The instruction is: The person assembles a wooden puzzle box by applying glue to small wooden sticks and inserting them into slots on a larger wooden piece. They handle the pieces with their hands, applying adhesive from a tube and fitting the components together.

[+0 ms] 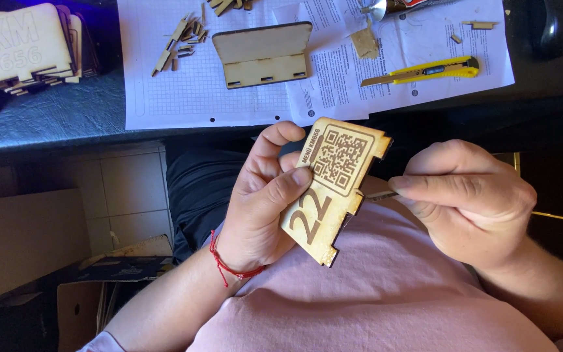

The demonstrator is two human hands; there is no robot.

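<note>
Left hand [265, 195]: wrapped around the left side of a laser-cut wooden plaque [333, 186], thumb pressed flat across its face, remaining fingers curled behind; a red cord bracelet [226, 264] at the wrist.
Wooden plaque: held up in front of the chest, above a pink shirt [386, 293], engraved face toward the camera; long axis tilted, running from lower left to upper right; notched, tabbed edge turned to the right.
Right hand [467, 202]: thumb and forefinger pinched tight on a thin metal blade [380, 194] (handle hidden inside the fist, so kind of tool not clear).
Blade: lying almost level, tip pointing left, touching or just short of the plaque's notched right edge, near mid-height.
Key relation: plaque directly left of the right-hand fingertips, blade crossing the plaque's long axis at an angle; right hand nearer to the notched edge, left hand only steadying.
Table edge [53, 124]: beyond the hands, covered with white printed sheets [184, 98].
On the sheets: a folded wooden stand [262, 55], a yellow utility knife [425, 70] to its right, small wooden offcuts [180, 42] to its left.
Far left: a stack of similar wooden plaques [24, 49].
Far right corner: a dark rounded object [558, 26], not identifiable.
</note>
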